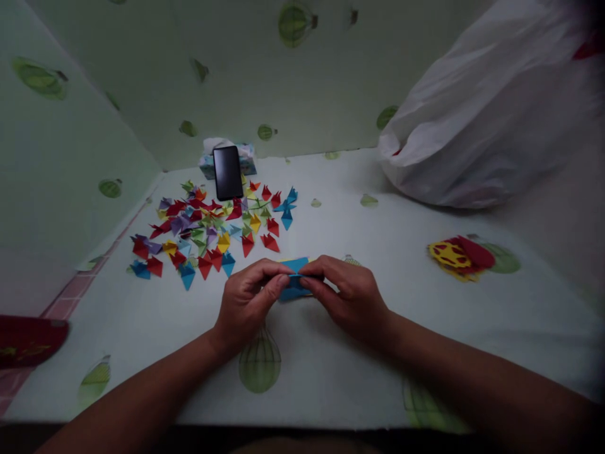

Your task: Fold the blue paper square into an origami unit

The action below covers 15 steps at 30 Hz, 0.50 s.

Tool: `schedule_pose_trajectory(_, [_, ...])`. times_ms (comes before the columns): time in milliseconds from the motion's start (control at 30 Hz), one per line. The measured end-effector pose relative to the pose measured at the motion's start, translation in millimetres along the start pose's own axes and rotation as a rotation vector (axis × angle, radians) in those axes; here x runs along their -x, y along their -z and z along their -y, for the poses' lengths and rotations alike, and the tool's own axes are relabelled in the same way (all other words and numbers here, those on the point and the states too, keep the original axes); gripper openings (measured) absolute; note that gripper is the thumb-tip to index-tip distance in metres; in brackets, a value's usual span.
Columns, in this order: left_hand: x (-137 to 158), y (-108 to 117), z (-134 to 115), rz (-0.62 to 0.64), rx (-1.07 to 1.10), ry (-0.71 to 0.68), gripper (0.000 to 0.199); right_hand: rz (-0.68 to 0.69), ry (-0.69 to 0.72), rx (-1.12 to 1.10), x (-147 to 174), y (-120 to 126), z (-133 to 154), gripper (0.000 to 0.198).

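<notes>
A small folded blue paper piece (296,277) is held just above the tabletop (350,366), between the two hands. Only a narrow strip of it is left uncovered by the fingertips; it is seen as a slim, plain blue band running from one hand to the other, and its full shape cannot be made out. Directly beneath the grip, flat blue paper (299,263) is seen on the table, with a thin yellow edge shown along its far side.

One end of the piece is pinched between the thumb and index finger of the left hand (253,293), and the other end is pinched in the same way by the right hand (352,293). Both pinches are closed on the paper, and the fingertips are brought near each other, with only a short stretch of blue left between them. How the remaining fingers are curled cannot be fully told.

Beyond the grip and to its left, many folded paper pieces (208,230) in red, blue, green, yellow, orange and purple are spread. Behind these, a black smartphone (227,173) is propped against a tissue box (207,167). Well to the right of the grip, yellow and red paper cut-outs (449,253) are laid, with a bulging white plastic bag (454,139) placed farther back.
</notes>
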State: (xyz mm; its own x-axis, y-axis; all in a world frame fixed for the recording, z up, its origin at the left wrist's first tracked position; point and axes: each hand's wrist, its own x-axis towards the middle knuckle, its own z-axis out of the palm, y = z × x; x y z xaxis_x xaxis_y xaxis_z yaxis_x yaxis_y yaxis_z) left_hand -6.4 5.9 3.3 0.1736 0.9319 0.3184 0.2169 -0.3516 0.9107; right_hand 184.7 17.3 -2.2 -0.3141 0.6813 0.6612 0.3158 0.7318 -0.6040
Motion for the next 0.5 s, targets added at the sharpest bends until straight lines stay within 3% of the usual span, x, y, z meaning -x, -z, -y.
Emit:
schedule_pose_trajectory(233, [-2.1, -1.5, 0.4, -0.018, -0.003, 0.018, 0.005, 0.020, -0.024, -0.021, 0.4, -0.7, -2.5, 0.006])
schedule_pose_trajectory(500, [-4.0, -1.8, 2.4, -0.038, -0.045, -0.008, 0.005, 0.100, -0.152, -0.147, -1.4, 1.2, -4.1, 0.009])
